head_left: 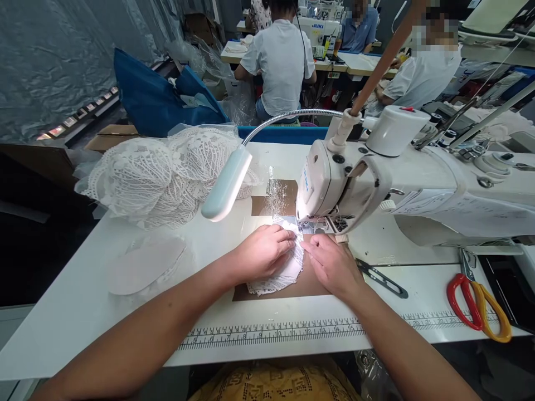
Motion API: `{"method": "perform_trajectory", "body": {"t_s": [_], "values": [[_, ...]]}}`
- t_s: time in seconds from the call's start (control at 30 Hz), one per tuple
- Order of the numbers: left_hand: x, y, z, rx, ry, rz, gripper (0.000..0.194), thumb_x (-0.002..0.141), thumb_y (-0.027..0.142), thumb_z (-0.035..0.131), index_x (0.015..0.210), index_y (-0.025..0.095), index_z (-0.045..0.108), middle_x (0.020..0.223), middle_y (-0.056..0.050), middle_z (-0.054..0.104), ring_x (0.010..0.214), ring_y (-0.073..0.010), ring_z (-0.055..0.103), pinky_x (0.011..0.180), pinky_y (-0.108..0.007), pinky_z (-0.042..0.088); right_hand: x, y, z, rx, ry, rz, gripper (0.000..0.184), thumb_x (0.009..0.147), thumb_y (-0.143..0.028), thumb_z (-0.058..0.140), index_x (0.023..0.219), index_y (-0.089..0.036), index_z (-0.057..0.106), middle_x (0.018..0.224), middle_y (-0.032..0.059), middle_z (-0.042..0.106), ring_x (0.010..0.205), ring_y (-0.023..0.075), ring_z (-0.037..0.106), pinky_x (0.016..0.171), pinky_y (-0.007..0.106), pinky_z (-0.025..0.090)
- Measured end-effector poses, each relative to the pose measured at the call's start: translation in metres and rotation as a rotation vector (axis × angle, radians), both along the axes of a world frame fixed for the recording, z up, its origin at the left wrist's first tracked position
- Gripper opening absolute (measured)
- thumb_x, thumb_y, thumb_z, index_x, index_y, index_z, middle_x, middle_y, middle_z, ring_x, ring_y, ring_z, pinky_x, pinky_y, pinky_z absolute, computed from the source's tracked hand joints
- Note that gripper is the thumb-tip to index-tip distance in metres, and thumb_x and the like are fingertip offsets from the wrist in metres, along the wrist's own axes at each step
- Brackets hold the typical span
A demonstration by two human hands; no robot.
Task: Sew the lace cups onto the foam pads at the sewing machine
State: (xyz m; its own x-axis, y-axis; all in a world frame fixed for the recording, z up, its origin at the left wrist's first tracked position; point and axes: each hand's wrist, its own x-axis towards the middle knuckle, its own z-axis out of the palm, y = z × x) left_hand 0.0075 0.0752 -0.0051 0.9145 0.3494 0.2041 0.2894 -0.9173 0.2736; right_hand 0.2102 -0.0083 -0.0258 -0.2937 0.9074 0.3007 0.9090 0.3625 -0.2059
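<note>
A white lace piece (280, 281) lies on the surface (83, 301), over a brown sheet (315, 283), its far end at the needle area of the sewing machine (320, 175). Taking that piece as the clock's centre, the machine's head stands at 1 o'clock. The left hand (267, 253) rests on the lace from the 9 o'clock side, fingers close together and slightly bent. The right hand (334, 264) is at 3 o'clock, most fingers curled in, one fingertip reaching the piece's edge; whether either hand pinches the fabric, I cannot tell.

A lamp (228, 181) on a bendy neck hangs at 11 o'clock, a heap of white lace (150, 172) sits at 10, and a pale oval piece (144, 264) lies at 9. Near 3 o'clock are a slotted black tool (382, 278), just beside the right hand, and, farther out, red-and-yellow-handled scissors (478, 301). A printed ruler strip (271, 333) runs along 6 o'clock. At 12, beyond the surface, a person in a white shirt (280, 64) sits facing away.
</note>
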Motion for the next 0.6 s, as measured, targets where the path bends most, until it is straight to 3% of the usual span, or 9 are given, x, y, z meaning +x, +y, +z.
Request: {"method": "perform_trajectory", "body": {"t_s": [0.33,0.6], "values": [[-0.002,0.009,-0.005,0.03,-0.019,0.022,0.029,0.091,0.018,0.047,0.113,0.012,0.066,0.119,-0.011,0.064,0.097,-0.0246,0.057,0.084,-0.039,0.049,-0.002,0.0,0.0,-0.024,0.01,-0.029,0.036,0.087,-0.008,0.044,0.115,-0.017,0.065,0.083,0.0058,0.061,0.074,0.0181,0.046,0.062,0.029,0.031],[-0.002,0.009,-0.006,0.025,-0.047,0.006,0.026,0.093,0.02,0.047,0.107,0.011,0.067,0.108,-0.013,0.065,0.091,-0.0228,0.058,0.08,-0.037,0.048,0.0,-0.014,0.0,-0.083,0.151,0.208,0.028,0.081,-0.007,0.048,0.096,-0.02,0.067,0.076,0.0018,0.061,0.072,0.0155,0.045,0.065,0.028,0.03]]}}
